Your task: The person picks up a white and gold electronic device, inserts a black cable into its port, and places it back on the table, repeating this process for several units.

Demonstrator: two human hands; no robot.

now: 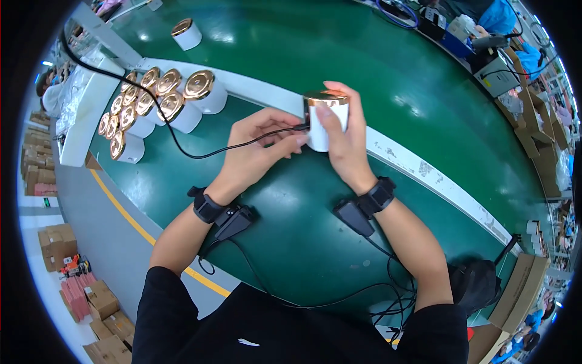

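Observation:
My right hand point(348, 145) grips a white cylinder-shaped device point(318, 138) with a shiny gold top, its thumb across the front and its fingers around the far side. From the left, my left hand point(253, 145) pinches the end of a thin black cable point(203, 157) close against the device's side. The plug's tip is too small to tell whether it sits in a socket. At the upper left of the bench, several more white cylinders with gold lids point(208, 100) stand grouped together, and one cylinder point(188, 37) stands alone farther back.
A white raised strip point(418, 165) crosses the green bench point(291, 224). The black cable loops down from the upper left, over the grouped cylinders. Dark wristbands with trailing cords hang at both my wrists. A black bag point(476, 284) and cardboard point(515, 294) lie at the right.

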